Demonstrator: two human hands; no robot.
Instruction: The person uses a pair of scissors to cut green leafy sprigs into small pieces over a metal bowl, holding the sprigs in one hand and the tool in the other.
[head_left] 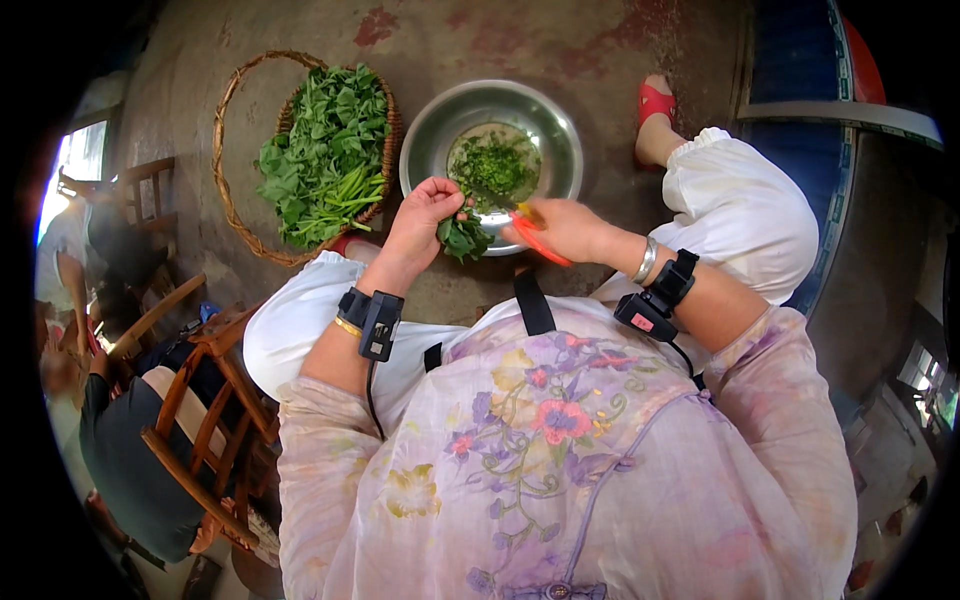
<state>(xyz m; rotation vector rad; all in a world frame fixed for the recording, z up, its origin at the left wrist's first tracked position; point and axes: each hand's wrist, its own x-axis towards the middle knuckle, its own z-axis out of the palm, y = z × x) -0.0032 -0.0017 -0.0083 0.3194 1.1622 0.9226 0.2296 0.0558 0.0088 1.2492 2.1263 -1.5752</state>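
My left hand [430,218] pinches a bunch of leafy greens [462,236] just over the near-left rim of the steel basin [548,140]. My right hand [560,230] grips orange-handled scissors [535,237], their blades pointing toward the leaves. Chopped greens [498,168] lie in shallow liquid in the basin. At the basin's left stands a woven wicker basket [228,202] heaped with green leaves and pale green stalks [325,150].
Wooden chairs [205,355] stand at the left, with other people [130,465] there. My foot in a red sandal [655,100] is right of the basin on the concrete floor [540,45]. A blue structure with a metal bar [840,115] runs along the right.
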